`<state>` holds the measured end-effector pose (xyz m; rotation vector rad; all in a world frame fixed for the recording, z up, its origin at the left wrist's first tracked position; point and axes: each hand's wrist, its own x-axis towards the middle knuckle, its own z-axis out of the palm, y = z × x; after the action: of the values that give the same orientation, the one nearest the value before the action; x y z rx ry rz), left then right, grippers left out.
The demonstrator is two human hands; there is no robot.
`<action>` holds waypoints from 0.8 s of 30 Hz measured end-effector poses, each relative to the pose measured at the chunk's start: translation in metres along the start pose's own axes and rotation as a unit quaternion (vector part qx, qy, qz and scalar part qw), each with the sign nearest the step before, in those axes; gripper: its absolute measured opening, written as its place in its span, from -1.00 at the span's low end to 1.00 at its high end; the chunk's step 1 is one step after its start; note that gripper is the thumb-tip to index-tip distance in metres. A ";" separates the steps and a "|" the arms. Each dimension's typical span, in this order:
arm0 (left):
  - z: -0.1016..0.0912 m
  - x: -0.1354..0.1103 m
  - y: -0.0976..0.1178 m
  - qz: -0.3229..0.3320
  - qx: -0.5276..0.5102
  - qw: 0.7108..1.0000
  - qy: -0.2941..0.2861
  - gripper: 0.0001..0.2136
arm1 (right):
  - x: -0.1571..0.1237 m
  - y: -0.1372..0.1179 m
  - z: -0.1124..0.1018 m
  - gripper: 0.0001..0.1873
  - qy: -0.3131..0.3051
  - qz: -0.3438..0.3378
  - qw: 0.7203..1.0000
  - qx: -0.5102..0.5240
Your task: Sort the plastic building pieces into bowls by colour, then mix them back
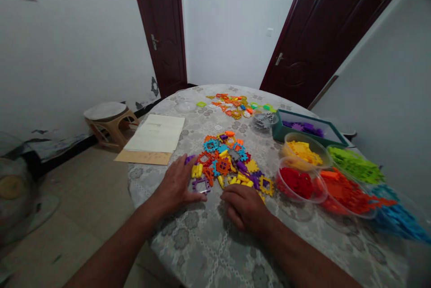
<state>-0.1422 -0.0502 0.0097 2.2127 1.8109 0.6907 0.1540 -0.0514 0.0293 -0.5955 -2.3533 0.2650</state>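
A mixed pile of plastic building pieces point(224, 167) in orange, blue, red, yellow and purple lies in front of me on the table. My left hand point(177, 182) rests at its left edge, thumb and fingers spread. Between them and the pile lie a purple square frame piece point(201, 186) and yellow peg-like pieces point(197, 171). At the pile's near edge my right hand point(245, 205) is closed, fingers curled under, just below some yellow pieces point(240, 179). What it holds, if anything, is hidden. A yellow toothed frame piece point(266, 185) lies right of it.
Clear tubs of yellow point(305, 152), red point(296, 183), orange point(348, 191), green and blue pieces stand at the right. Behind them is a green box point(279, 133) with purple pieces. A second pile point(232, 105) lies farther back; an open notebook point(156, 133) lies left.
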 end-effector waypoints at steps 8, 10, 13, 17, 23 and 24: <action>0.018 0.019 0.013 0.028 -0.012 0.999 -0.018 0.24 | -0.003 0.003 0.002 -0.70 0.001 0.023 1.000 0.008; 0.020 0.026 0.014 0.030 -0.006 1.000 -0.008 0.20 | -0.002 0.003 0.003 -0.70 0.000 0.023 1.000 0.006; 0.022 0.033 0.017 0.045 -0.005 0.999 0.007 0.10 | 0.000 0.001 0.004 -0.72 -0.008 0.028 1.000 -0.004; 0.020 0.037 0.023 0.075 -0.030 0.997 0.007 -0.04 | 0.003 -0.001 0.007 -0.76 -0.026 0.035 0.999 -0.019; 0.017 0.039 0.035 0.068 -0.125 0.990 0.016 -0.16 | 0.004 0.001 0.012 -0.78 -0.033 0.037 0.999 -0.014; 0.017 0.039 0.037 0.060 -0.145 0.987 0.018 -0.17 | 0.004 0.001 0.012 -0.78 -0.028 0.037 0.999 -0.011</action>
<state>-0.0962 -0.0185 0.0199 2.1384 1.4899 0.9572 0.1437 -0.0488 0.0220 -0.6946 -2.3943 0.2922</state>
